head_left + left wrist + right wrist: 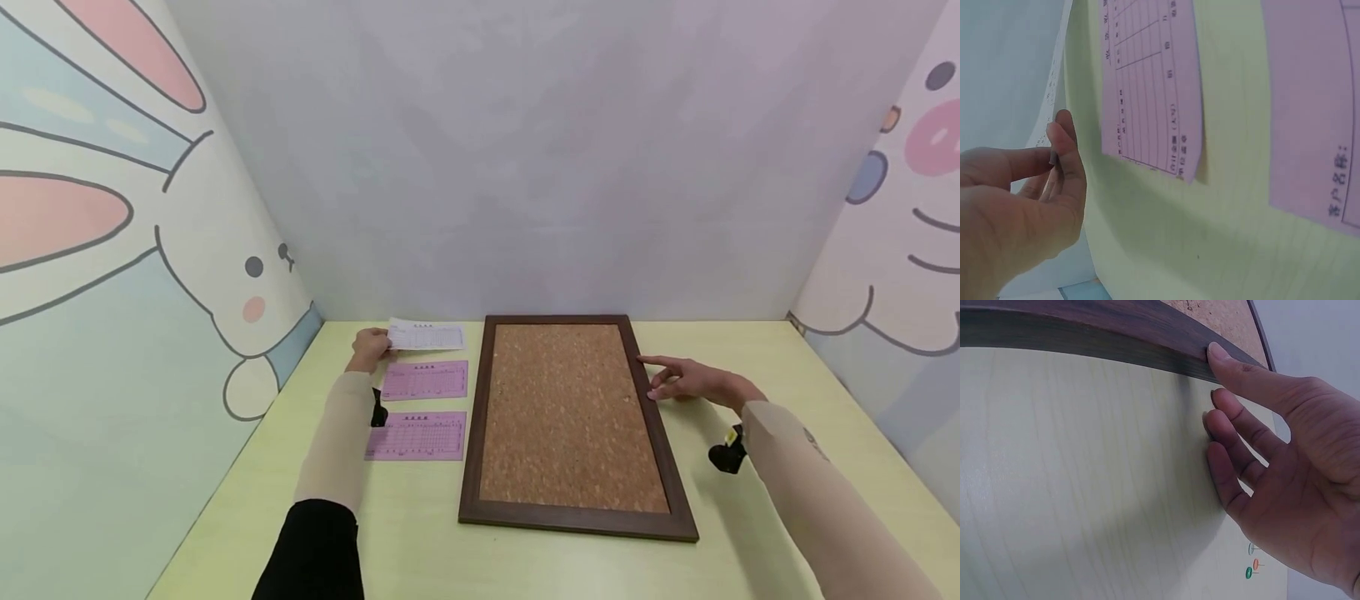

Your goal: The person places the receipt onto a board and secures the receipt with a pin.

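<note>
The left hand (pixel 371 346) pinches the left end of a white slip (pixel 426 337) at the far left of the table (pixel 420 533), while the right hand (pixel 693 382), relaxed and grasping nothing, touches the right side of a framed corkboard (pixel 570 417) with thumb and index finger. Nearer than the white slip, two pink slips (pixel 425 381) lie in a column left of the corkboard; small green and orange pins (pixel 1249 572) lie to its right.
</note>
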`<state>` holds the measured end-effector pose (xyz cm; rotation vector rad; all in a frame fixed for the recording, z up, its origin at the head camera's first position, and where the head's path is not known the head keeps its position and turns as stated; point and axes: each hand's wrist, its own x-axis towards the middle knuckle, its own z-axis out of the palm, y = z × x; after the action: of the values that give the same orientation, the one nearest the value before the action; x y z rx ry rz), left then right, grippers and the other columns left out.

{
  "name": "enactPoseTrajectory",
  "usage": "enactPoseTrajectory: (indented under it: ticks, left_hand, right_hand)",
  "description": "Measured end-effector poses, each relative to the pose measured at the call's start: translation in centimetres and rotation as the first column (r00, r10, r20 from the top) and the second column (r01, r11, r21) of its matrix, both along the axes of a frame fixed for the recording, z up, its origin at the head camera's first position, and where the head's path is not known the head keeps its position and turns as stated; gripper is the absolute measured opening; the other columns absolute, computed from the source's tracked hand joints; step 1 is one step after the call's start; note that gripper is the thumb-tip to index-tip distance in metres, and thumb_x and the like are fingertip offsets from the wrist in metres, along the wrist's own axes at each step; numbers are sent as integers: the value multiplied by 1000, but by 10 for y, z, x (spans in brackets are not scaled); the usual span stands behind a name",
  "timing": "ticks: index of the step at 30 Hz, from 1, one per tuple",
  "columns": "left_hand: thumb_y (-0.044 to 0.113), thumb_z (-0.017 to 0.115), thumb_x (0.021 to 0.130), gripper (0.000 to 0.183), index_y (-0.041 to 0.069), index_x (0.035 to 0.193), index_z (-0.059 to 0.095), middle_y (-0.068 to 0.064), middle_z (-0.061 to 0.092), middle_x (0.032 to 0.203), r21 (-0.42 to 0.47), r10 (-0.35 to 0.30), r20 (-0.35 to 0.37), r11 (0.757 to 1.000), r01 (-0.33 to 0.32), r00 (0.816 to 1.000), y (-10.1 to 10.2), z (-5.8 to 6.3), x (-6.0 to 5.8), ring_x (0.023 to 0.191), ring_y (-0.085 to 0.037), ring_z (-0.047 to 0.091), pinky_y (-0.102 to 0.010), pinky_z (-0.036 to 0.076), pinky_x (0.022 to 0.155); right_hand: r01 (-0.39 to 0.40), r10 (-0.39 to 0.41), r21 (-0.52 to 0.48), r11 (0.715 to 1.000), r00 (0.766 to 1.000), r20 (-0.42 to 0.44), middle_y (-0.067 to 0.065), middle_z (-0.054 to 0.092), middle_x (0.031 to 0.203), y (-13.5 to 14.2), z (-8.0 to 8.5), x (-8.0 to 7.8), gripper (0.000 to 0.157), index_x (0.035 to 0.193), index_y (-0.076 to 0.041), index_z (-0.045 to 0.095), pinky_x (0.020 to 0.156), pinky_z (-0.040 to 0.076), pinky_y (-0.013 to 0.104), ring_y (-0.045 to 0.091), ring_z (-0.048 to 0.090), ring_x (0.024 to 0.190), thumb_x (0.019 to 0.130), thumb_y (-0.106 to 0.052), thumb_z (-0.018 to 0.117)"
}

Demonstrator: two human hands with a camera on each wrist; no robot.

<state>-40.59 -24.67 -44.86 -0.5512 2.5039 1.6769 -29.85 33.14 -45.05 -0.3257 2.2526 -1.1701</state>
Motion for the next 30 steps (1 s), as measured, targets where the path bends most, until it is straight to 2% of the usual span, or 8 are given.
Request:
enactPoseTrajectory:
  ticks: [5,12,15,17,19,21,24,30]
  left_hand:
    - [-3,41,101,49,-7,150,41,-28,52,145,121,1,-21,993,2,1000,-2,15,11,93,-14,65,-29,53,101]
    - [-3,39,104,50,-5,154,35,-27,50,147,197,-11,-24,980,16,1000,-9,26,6,85,-9,64,-32,50,108]
    - [-3,39,104,50,-4,155,35,-25,49,149,223,-20,-13,974,22,1000,-9,33,4,87,-10,63,-30,49,108]
    - [-2,39,105,50,-3,155,35,-24,48,150,243,-15,-15,970,19,1000,-9,39,6,91,-12,63,-29,50,107]
    - [-2,39,105,50,-2,156,34,-24,47,151,252,-10,-29,968,17,1000,-10,45,8,98,-15,63,-26,51,103]
    - [-1,39,106,50,-1,156,34,-23,47,152,260,-5,-44,965,17,999,-10,51,10,104,-18,62,-22,52,96]
    - [-1,40,106,52,0,157,33,-22,45,154,272,-18,-51,962,31,999,-10,59,12,106,-17,61,-19,53,91]
    - [0,41,106,52,1,158,33,-21,46,154,306,-29,-27,952,36,999,-6,69,13,96,-13,63,-24,51,102]
  right_hand:
    - [-1,1,-5,1000,1000,-6,13,56,117,-4,1,3,87,162,-2,11,79,43,29,9,53,93,99,-18,68]
    - [8,-8,-7,1000,1000,25,10,63,111,-7,5,1,85,162,1,12,72,43,28,8,53,82,98,-13,67]
    - [-8,7,59,998,1000,27,21,69,115,-7,17,-3,79,160,5,14,75,50,30,13,61,87,100,-9,63]
    - [-17,18,122,992,1000,-6,31,66,123,-7,30,-6,72,157,9,17,82,56,38,26,68,96,102,-8,59]
    - [-10,19,188,982,999,-49,35,61,131,-8,43,-10,66,155,11,22,91,57,47,37,68,110,104,-11,57]
    - [19,7,231,973,994,-110,37,58,134,-11,54,-14,62,153,13,27,92,57,52,44,66,116,105,-14,55]
    - [72,-30,245,967,984,-173,36,60,132,-17,67,-20,57,151,13,33,87,58,46,41,68,110,106,-16,54]
    - [115,-70,194,974,972,-226,33,63,129,-41,85,-27,52,148,12,39,83,58,41,27,71,100,106,-16,53]
